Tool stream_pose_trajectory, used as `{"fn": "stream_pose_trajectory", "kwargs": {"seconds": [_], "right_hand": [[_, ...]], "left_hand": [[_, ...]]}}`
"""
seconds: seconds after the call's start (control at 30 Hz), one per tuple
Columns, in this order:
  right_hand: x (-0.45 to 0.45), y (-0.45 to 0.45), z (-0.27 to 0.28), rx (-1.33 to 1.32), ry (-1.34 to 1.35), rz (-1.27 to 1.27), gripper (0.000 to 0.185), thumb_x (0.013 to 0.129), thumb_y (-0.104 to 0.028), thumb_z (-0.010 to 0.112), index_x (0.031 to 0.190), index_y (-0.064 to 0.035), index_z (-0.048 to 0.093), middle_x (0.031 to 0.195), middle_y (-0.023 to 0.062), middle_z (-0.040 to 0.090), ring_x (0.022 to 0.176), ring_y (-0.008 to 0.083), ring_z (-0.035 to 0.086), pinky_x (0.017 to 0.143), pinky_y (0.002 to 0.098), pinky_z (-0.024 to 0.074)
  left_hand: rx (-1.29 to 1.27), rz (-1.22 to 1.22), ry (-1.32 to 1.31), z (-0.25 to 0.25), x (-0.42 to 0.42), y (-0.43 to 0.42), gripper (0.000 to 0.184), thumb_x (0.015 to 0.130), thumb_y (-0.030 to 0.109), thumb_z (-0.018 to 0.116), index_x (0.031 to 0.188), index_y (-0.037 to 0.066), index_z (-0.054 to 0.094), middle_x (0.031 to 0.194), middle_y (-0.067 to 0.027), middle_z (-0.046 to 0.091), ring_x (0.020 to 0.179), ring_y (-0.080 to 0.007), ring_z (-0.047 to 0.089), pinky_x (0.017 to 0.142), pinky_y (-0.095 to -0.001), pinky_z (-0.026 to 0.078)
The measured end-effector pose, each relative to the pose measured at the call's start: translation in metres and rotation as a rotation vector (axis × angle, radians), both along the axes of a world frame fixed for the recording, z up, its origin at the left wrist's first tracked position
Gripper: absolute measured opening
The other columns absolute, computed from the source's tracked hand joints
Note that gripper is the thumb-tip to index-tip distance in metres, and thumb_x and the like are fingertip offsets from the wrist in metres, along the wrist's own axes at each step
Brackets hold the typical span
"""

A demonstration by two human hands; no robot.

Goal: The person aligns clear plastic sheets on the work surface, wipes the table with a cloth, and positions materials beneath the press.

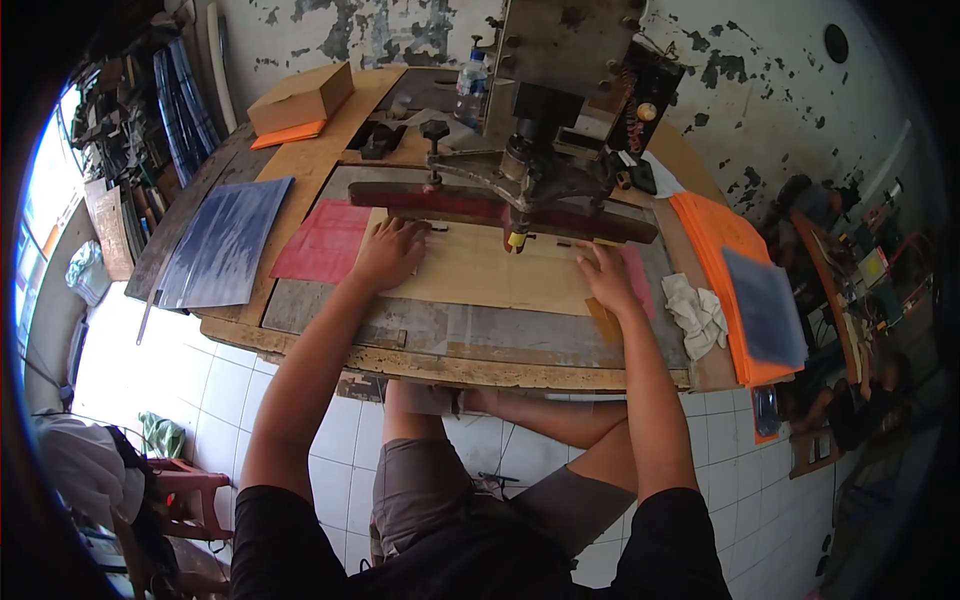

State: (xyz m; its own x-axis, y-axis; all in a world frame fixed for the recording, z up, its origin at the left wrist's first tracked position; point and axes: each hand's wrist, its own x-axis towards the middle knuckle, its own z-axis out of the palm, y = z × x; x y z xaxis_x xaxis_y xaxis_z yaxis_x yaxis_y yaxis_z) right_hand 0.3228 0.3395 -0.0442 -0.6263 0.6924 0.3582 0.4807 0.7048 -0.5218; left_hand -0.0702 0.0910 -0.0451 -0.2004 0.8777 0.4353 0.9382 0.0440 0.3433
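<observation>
My left hand [391,252] lies with its fingers apart on the left part of a tan sheet [460,270], just below a long dark-red press bar [440,202]. On the sheet's right part rests my right hand [606,274], its fingers spread near the bar's right half. Pink-red material [318,240] shows at the left of the tan sheet, and a little pink shows past my right hand. A yellow-tipped part [516,241] hangs from the middle of the press, between my hands. Neither hand grips anything.
Blue-grey plastic sheets [228,245] lie at left, a cardboard box [300,98] behind them. To the right are a white cloth [695,315], an orange stack [715,270] and clear bluish sheets [764,308]. A bottle [471,88] stands behind the press. Other people sit at both sides.
</observation>
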Motion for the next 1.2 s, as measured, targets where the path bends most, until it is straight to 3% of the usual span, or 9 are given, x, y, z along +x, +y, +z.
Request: {"fn": "stream_pose_trajectory", "kwargs": {"seconds": [0.27,0.47,0.63,0.73,0.83,1.07,1.2], "right_hand": [[-0.001,0.004,0.005,-0.183,0.061,-0.068,0.036,0.105,-0.031,0.076,0.136,-0.0112,0.073,0.143,0.018,0.071,0.143,0.0397,0.059,0.125,0.0502,0.0395],[0.001,-0.008,0.021,-0.273,0.082,0.025,0.024,0.102,-0.024,0.077,0.122,-0.011,0.078,0.139,0.0176,0.074,0.139,0.0369,0.063,0.122,0.0479,0.044],[0.002,-0.013,0.028,-0.29,0.045,0.044,0.016,0.101,-0.015,0.074,0.114,-0.0097,0.08,0.139,0.0152,0.076,0.135,0.0353,0.067,0.119,0.0487,0.048],[0.003,-0.026,0.024,0.005,0.038,0.053,0.017,0.101,-0.009,0.072,0.115,-0.0052,0.079,0.14,0.0138,0.076,0.137,0.0316,0.067,0.12,0.0444,0.0476],[0.003,-0.03,0.024,0.06,0.055,0.142,0.018,0.103,-0.009,0.069,0.118,-0.0051,0.079,0.146,0.0127,0.074,0.142,0.0337,0.064,0.124,0.0473,0.0451],[-0.011,-0.059,0.033,0.014,0.028,0.33,0.043,0.108,-0.018,0.069,0.149,-0.0079,0.071,0.162,0.0121,0.065,0.158,0.0346,0.05,0.134,0.0492,0.0351],[-0.013,-0.069,0.042,0.071,-0.113,0.389,0.047,0.11,-0.02,0.067,0.155,-0.0082,0.067,0.169,0.0102,0.059,0.162,0.0331,0.046,0.136,0.0495,0.0338]], "left_hand": [[0.065,-0.055,-0.236,0.013,0.001,-0.007,0.042,0.104,0.026,0.065,0.141,0.009,0.07,0.145,-0.022,0.069,0.143,-0.0418,0.06,0.125,-0.0507,0.043],[-0.009,-0.078,-0.376,0.04,0.019,-0.022,0.036,0.1,0.019,0.069,0.132,0.004,0.073,0.132,-0.0192,0.078,0.127,-0.0414,0.072,0.113,-0.0474,0.055],[0.085,-0.204,-0.283,0.037,0.021,-0.023,0.035,0.097,0.018,0.071,0.129,0.004,0.075,0.131,-0.0176,0.08,0.122,-0.0404,0.075,0.11,-0.0468,0.057],[0.093,-0.279,-0.241,0.035,0.022,-0.023,0.035,0.097,0.018,0.072,0.129,0.005,0.076,0.134,-0.0164,0.079,0.126,-0.0394,0.074,0.113,-0.0466,0.056],[0.083,-0.316,-0.151,0.036,0.028,-0.023,0.036,0.098,0.021,0.073,0.13,0.006,0.077,0.139,-0.0151,0.078,0.134,-0.0377,0.07,0.119,-0.0477,0.052],[-0.047,-0.4,-0.054,0.039,0.042,-0.021,0.05,0.098,0.022,0.067,0.146,0.008,0.072,0.163,-0.0142,0.064,0.153,-0.035,0.057,0.133,-0.0528,0.037],[-0.06,-0.401,-0.03,0.038,0.041,-0.02,0.048,0.099,0.024,0.068,0.144,0.007,0.074,0.161,-0.0145,0.066,0.152,-0.0339,0.058,0.132,-0.0522,0.039]]}}
